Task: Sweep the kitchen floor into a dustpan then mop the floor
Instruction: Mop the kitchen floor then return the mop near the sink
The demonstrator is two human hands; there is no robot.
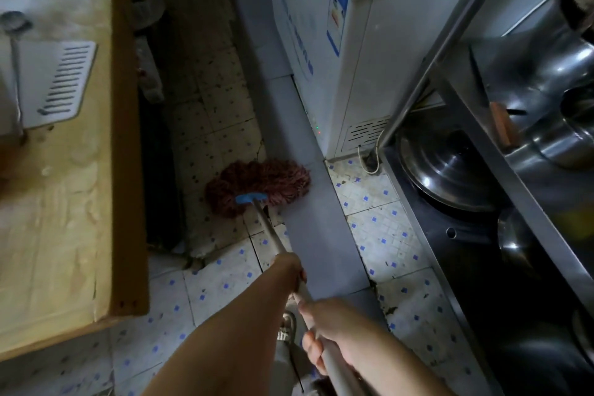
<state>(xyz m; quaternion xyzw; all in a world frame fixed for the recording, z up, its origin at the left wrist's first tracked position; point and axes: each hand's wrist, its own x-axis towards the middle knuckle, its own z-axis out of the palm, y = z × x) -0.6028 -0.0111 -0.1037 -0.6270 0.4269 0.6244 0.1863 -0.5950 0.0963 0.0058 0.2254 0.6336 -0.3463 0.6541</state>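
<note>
We are mopping: both hands, left [291, 268] ahead of right [334, 328], grip the mop [257, 185] handle; next, work it along the bench's [128, 138] edge

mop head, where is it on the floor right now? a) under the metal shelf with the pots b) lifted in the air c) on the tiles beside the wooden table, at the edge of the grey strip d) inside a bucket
c: the reddish mop head lies flat on the tiles next to the wooden table, its right end at the grey strip.
</note>
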